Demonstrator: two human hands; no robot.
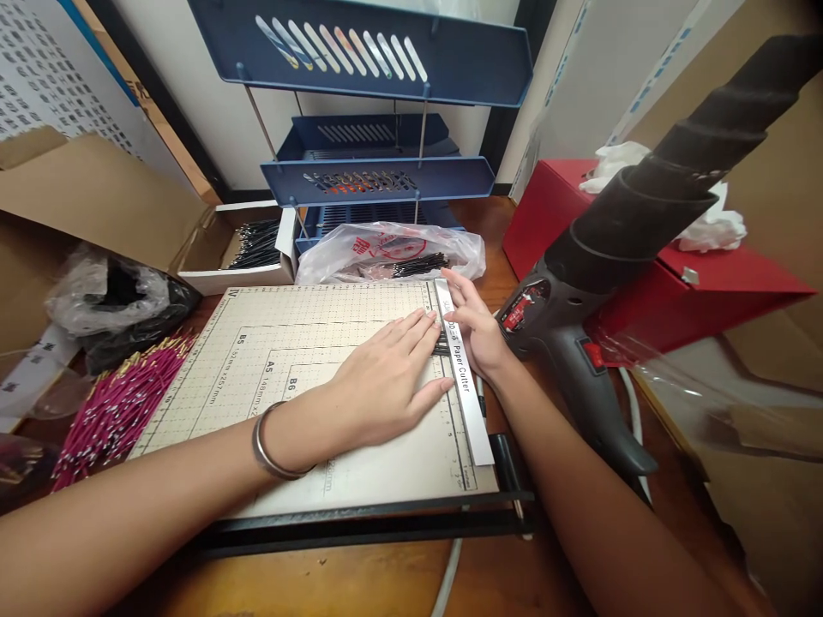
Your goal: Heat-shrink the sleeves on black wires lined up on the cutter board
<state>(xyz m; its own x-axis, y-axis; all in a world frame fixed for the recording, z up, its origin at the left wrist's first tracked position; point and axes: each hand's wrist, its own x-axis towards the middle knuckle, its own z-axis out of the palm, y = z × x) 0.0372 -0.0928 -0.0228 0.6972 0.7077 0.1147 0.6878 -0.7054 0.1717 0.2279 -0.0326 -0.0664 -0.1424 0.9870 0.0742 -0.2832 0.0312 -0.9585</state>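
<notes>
A cream paper cutter board (237, 428) with printed grid and size marks lies in front of me. My left hand (386, 373) rests flat on it, fingers stretched out and thumb apart. Short, thin black pieces (441, 344) show between its fingertips and the cutter's white strip (472, 411), lettered "Paper Cutter". I cannot make out what they are; the hand hides the rest. My right hand (479, 330) is at the strip's right side, fingers apart, fingertips touching the strip's upper part. Below it, a black handle (507, 463) sits at the board's right edge.
A dark heat gun (579, 291) stands close on the right, before a red box (720, 283). Behind the board lie a plastic bag (334, 253) and a box of black leads (257, 244), below a blue rack (379, 180). Purple wires (122, 403) lie left. A cable (450, 570) runs underneath.
</notes>
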